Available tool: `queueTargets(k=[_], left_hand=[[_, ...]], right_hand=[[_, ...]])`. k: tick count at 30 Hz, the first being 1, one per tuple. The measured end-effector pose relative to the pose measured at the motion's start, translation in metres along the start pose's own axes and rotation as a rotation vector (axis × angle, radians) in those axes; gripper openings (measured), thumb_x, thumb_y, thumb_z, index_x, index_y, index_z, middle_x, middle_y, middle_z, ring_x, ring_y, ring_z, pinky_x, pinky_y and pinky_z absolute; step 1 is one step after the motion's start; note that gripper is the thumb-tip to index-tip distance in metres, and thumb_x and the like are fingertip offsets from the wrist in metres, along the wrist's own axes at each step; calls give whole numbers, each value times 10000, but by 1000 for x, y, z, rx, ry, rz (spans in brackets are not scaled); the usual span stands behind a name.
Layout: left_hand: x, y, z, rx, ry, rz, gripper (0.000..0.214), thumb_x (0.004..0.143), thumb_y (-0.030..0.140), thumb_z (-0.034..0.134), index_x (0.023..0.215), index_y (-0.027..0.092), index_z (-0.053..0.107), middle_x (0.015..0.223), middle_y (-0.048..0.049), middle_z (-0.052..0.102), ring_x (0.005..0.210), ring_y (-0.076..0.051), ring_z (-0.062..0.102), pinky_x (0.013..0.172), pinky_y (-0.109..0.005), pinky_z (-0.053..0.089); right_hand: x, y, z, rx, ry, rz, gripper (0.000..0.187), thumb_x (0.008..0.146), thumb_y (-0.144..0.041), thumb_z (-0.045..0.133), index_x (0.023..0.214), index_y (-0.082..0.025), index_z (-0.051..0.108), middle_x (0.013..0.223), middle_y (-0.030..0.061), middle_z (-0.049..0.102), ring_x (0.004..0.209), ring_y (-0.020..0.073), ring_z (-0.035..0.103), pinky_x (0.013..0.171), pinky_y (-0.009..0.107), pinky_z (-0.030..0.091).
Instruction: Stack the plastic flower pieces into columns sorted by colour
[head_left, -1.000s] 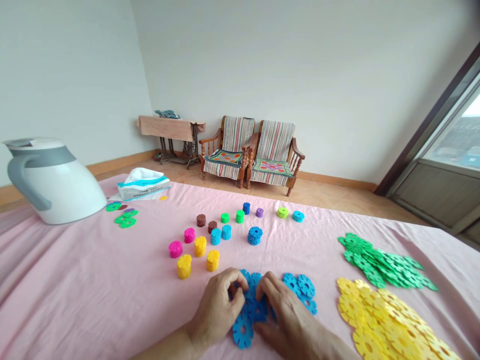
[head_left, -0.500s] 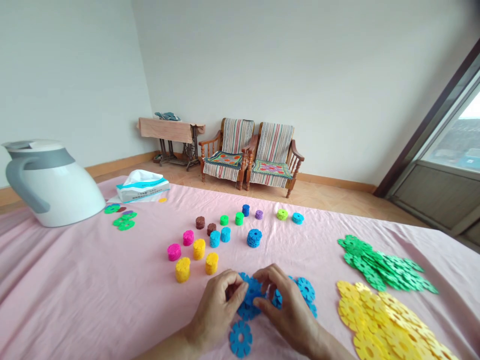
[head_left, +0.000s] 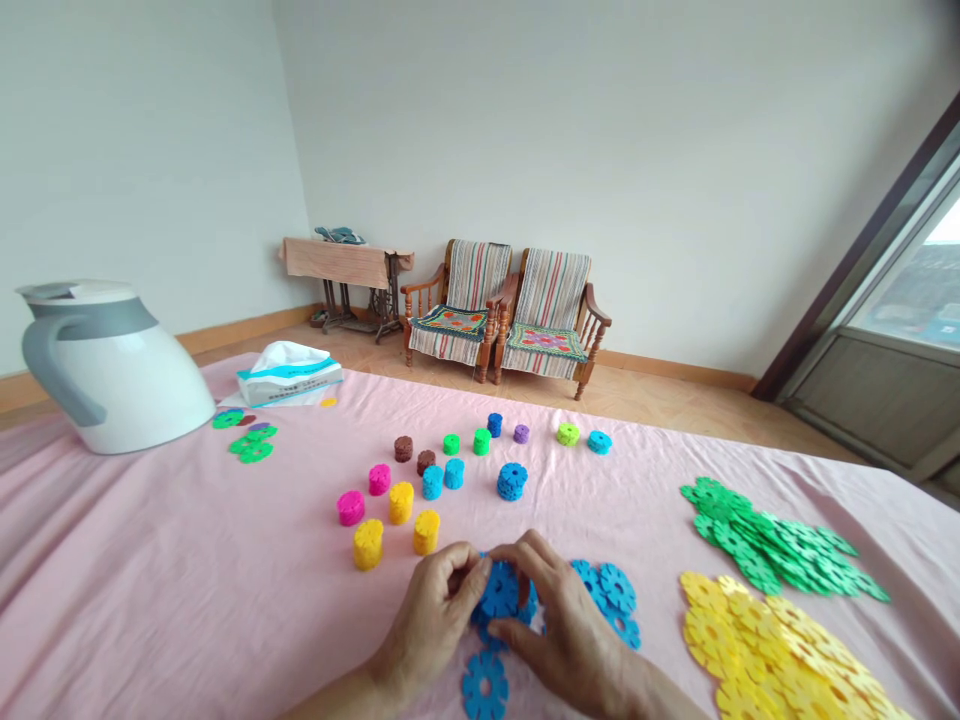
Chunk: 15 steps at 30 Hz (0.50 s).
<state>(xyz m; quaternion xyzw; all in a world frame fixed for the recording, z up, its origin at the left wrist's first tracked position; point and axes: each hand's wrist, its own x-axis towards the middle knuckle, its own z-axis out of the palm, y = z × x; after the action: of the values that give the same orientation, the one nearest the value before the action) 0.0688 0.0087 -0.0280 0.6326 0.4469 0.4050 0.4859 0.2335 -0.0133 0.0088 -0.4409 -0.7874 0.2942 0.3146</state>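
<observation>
Between my hands are blue notched snowflake discs (head_left: 501, 592), overlapping one another. My left hand (head_left: 435, 612) is closed, thumb and index finger pinched at the left edge of these discs. Curled over their right side is my right hand (head_left: 566, 625), its thumb at the near edge and its fingers at the far edge. A single blue disc (head_left: 472, 688) lies flat just below. More loose blue discs (head_left: 616, 588) spread to the right of my right hand. Beyond the hands stands a short stack of blue discs (head_left: 512, 482).
Small stacks of yellow (head_left: 368, 545), pink (head_left: 350, 508) and other coloured discs stand mid-table. Piles of green (head_left: 780, 540) and yellow discs (head_left: 780, 650) lie at right. A white jug (head_left: 142, 380) and a tissue box (head_left: 290, 378) are at left on the pink cloth (head_left: 225, 580).
My right hand has shifted slightly left and closed in around the blue discs, nearer to my left hand. The view has moved a little.
</observation>
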Motion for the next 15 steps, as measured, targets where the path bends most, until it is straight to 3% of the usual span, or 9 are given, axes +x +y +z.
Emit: queueTargets(k=[3, 8, 11, 15], left_hand=[[0, 3, 0, -26, 38, -18, 380, 862, 498, 431, 693, 160, 468, 571, 49, 401, 491, -84, 386, 453, -187, 310], [0, 3, 1, 20, 23, -23, 399, 858, 498, 430, 734, 137, 547, 578, 26, 464, 463, -84, 422, 432, -183, 321], [1, 3, 1, 48, 24, -16, 403, 858, 489, 433, 716, 133, 558, 565, 20, 475, 454, -83, 432, 423, -178, 324], [1, 3, 1, 78, 39, -1, 404, 860, 478, 431, 688, 133, 555, 549, 19, 475, 444, -82, 430, 406, -172, 315]], right_hand=[[14, 12, -5, -7, 83, -2, 373, 697, -151, 636, 1047, -235, 536, 936, 13, 536, 782, 135, 547, 708, 269, 462], [58, 58, -14, -76, 408, 87, 333, 686, -244, 652, 1005, -202, 566, 921, 37, 537, 761, 157, 551, 701, 321, 475], [80, 81, -17, -86, 484, 126, 337, 672, -276, 655, 987, -179, 584, 932, 53, 543, 787, 174, 564, 713, 337, 484], [93, 96, -15, -92, 492, 141, 345, 654, -310, 660, 965, -172, 601, 936, 66, 561, 804, 189, 578, 724, 351, 490]])
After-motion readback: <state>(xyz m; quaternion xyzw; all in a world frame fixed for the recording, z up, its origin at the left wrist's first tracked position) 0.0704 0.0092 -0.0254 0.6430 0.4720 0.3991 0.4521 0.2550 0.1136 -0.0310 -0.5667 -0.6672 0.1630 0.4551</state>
